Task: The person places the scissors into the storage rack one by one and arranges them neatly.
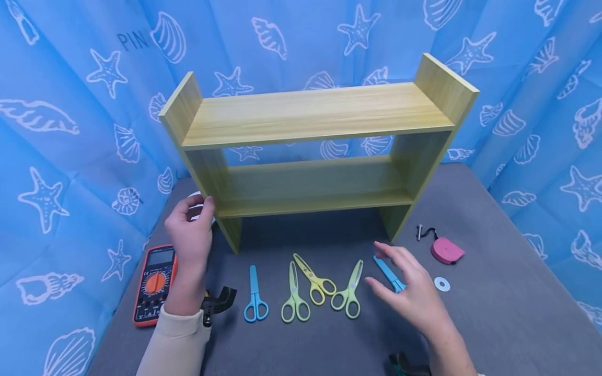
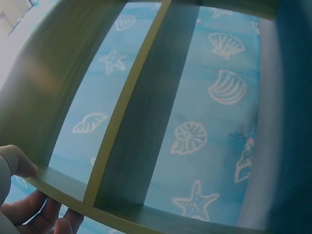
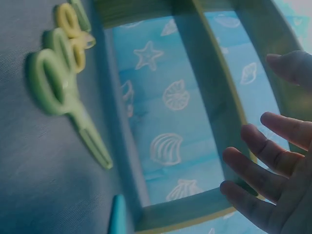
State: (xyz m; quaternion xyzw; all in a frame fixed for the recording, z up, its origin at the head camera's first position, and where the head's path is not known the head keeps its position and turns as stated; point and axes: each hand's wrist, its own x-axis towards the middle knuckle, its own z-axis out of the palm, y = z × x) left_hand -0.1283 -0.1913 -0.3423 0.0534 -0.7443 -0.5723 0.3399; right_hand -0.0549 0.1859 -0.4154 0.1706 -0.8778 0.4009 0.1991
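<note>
A light wooden two-tier shelf (image 1: 310, 112) stands on the grey table (image 1: 494, 313). My left hand (image 1: 194, 219) grips the lower part of its left side panel. The thumb (image 2: 15, 162) lies on the panel's front edge and the fingers curl behind it. My right hand (image 1: 400, 262) hovers with spread fingers (image 3: 265, 170) over a blue pair of scissors (image 1: 388, 272), holding nothing. In front of the shelf lie a row of small scissors: blue (image 1: 255, 298), green (image 1: 294, 302), yellow (image 1: 314, 277) and green (image 1: 349, 293).
An orange multimeter (image 1: 155, 284) and a black clamp (image 1: 218, 303) lie by my left forearm. A pink tape measure (image 1: 447, 249) and a white washer (image 1: 442, 284) lie at the right. A dark green tool (image 1: 406, 365) sits at the bottom edge. Blue seashell cloth (image 1: 70, 130) surrounds the table.
</note>
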